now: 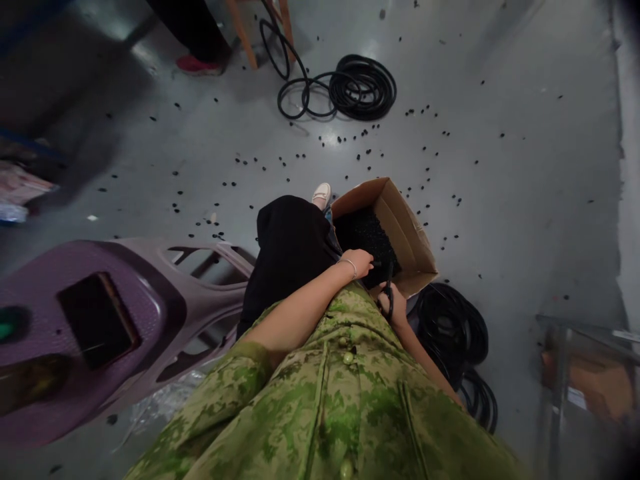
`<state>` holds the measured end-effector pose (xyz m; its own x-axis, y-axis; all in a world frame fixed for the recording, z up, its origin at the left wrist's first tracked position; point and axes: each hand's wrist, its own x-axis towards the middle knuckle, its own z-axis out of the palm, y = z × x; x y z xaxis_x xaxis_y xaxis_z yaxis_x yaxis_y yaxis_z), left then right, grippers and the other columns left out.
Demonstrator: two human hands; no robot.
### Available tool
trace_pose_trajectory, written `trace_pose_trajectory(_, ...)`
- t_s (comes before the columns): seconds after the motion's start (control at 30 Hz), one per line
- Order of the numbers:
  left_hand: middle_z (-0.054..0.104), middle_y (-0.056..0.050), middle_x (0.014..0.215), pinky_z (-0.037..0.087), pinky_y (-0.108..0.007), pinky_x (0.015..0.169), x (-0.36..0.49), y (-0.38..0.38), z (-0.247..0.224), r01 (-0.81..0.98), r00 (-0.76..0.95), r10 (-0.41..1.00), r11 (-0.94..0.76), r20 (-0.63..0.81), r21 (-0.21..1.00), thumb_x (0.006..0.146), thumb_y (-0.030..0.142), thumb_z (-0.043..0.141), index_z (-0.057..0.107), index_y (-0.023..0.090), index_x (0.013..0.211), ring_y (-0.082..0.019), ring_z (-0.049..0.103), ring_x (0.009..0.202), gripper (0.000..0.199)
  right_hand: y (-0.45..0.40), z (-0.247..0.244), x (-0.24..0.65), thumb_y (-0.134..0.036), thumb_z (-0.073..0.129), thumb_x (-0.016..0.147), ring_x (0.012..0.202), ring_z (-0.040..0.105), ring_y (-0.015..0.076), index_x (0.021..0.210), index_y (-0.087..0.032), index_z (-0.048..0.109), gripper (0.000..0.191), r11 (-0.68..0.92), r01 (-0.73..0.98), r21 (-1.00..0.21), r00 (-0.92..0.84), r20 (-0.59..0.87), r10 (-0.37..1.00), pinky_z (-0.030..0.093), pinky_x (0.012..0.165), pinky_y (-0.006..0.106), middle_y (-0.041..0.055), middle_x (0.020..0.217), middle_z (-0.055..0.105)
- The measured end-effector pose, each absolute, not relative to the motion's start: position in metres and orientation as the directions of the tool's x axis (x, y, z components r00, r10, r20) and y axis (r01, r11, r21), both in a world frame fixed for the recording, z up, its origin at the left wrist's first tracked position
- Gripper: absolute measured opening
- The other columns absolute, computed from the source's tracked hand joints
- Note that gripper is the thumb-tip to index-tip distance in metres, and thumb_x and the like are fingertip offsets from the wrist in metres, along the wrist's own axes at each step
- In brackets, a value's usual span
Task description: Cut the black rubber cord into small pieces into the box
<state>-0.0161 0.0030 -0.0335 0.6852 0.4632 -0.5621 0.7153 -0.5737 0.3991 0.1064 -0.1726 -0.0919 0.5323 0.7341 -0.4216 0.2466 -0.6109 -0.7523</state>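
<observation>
My left hand (pixel 357 262), with a bracelet at its wrist, is closed in a pinch over the near-left side of a cardboard box (pixel 407 233). A short black piece (pixel 376 265) juts from its fingertips; its exact kind is too small to tell. My right hand (pixel 395 303) is wrapped round the handles of black scissors (pixel 389 288) at the box's near edge, the blades pointing away from me into the box. Many small black pieces (pixel 365 233) fill the bottom of the open box. Both hands are close together, with a small gap between them.
Coils of black hose lie on the floor ahead (pixel 367 87) and at the right (pixel 453 323). Small black bits are scattered over the grey floor. A purple plastic stool (pixel 145 300) at the left bears a phone (pixel 100 320). Another person's leg (pixel 193 30) is at the upper left.
</observation>
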Motion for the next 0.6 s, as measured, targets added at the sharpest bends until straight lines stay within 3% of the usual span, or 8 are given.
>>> trace_pose_trajectory(0.1,0.073,-0.01,0.115,0.051,-0.033,0.092,-0.017,0.003,-0.031,0.716,0.689,0.467,-0.56,-0.555,0.417,0.097,0.035,0.05,0.071,0.024,0.114,-0.025,0.067,0.109,0.03,-0.176,-0.099,0.105,-0.043,0.052,0.069,0.063,0.057,0.0186,0.094,-0.023,0.066,0.034,-0.614,0.408,-0.676,0.555,-0.35,0.755,0.044,0.069,0.03,-0.0022,0.064,0.061)
trace_pose_trajectory(0.37,0.073,-0.011,0.117,0.052,-0.034,0.091,-0.015,0.003,-0.035,0.7,0.705,0.461,-0.574,-0.54,0.424,0.097,0.035,0.049,0.071,0.024,0.117,-0.026,0.067,0.111,0.032,-0.18,-0.116,0.109,-0.035,0.05,0.071,0.071,0.057,0.0214,0.095,-0.024,0.065,0.03,-0.685,0.469,-0.557,0.606,-0.361,0.709,0.039,0.069,0.03,0.002,0.071,0.062)
trace_pose_trajectory(0.6,0.073,-0.01,0.115,0.052,-0.034,0.091,-0.015,0.003,-0.035,0.707,0.702,0.481,-0.563,-0.525,0.428,0.097,0.035,0.05,0.072,0.024,0.114,-0.025,0.068,0.109,0.031,-0.173,-0.114,0.106,-0.037,0.05,0.067,0.071,0.057,0.0214,0.092,-0.026,0.064,0.03,-0.648,0.488,-0.585,0.573,-0.345,0.743,0.041,0.069,0.03,-0.0003,0.069,0.06)
